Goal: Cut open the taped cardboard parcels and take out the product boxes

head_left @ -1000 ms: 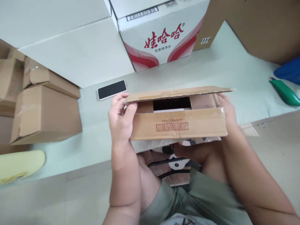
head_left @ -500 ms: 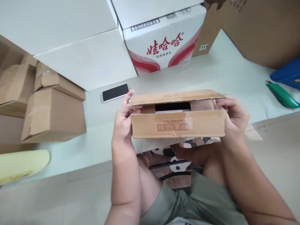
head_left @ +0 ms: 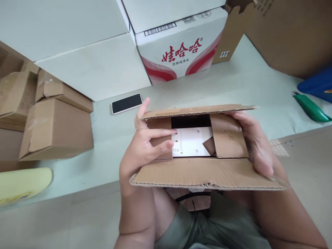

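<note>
A brown cardboard box (head_left: 181, 173) is held between my two hands over the table's near edge, with its long flaps apart and its opening facing me. My left hand (head_left: 137, 148) is at the left end; its index finger and thumb stretch over the short left flap (head_left: 162, 121) to the white printed surface inside. My right hand (head_left: 256, 147) grips the right end, with its fingers at the far flap and its thumb by the near flap. Between the short flaps shows the white printed surface (head_left: 192, 141) with small pictures; a dark gap lies behind it.
A phone (head_left: 127, 103) lies on the pale-covered table (head_left: 109, 138). White cartons (head_left: 95, 69), one with red lettering (head_left: 181, 52), stand at the back. Brown boxes (head_left: 58, 128) are stacked at the left. A green-handled cutter (head_left: 311, 107) lies at the right beside a blue object (head_left: 316, 83).
The box has tilted so its opening faces me. The near long flap has folded outward, exposing the white printed surface. My left fingers have moved inward over the opening.
</note>
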A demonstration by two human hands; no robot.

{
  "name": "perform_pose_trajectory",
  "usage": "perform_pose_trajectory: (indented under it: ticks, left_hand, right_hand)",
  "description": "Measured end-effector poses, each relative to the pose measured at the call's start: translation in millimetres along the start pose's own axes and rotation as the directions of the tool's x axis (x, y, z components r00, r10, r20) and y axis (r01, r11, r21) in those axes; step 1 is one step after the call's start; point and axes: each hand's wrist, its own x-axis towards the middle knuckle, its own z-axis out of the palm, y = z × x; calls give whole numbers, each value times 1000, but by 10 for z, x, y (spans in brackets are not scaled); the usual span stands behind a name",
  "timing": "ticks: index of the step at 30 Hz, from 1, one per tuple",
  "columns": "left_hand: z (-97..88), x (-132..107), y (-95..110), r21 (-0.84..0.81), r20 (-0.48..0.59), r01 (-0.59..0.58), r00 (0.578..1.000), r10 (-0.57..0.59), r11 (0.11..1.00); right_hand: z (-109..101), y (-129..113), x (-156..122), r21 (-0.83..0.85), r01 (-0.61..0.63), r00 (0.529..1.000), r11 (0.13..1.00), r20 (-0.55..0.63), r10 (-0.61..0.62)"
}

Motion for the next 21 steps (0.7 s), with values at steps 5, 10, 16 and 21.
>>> perform_pose_trajectory:
  ticks: [5,10,16,21]
  left_hand:
    - [-27,-20,83,115,62,-4,998,-3,993]
    - [-15,-2,99,141,64,-15,998,6,990]
    - [-24,28,93,139,69,-19,998,9,990]
    - [20,39,43,51,-10,-94,995,95,994]
  right_hand:
    - [9,24,53,187,88,995,979,-64,-77]
    - [39,9,73,145,104,991,984,-102,-89]
    - [69,85,74,113,156,980,981,-139,-140]
    - [75,120,57,45,151,976,988,-167,-142]
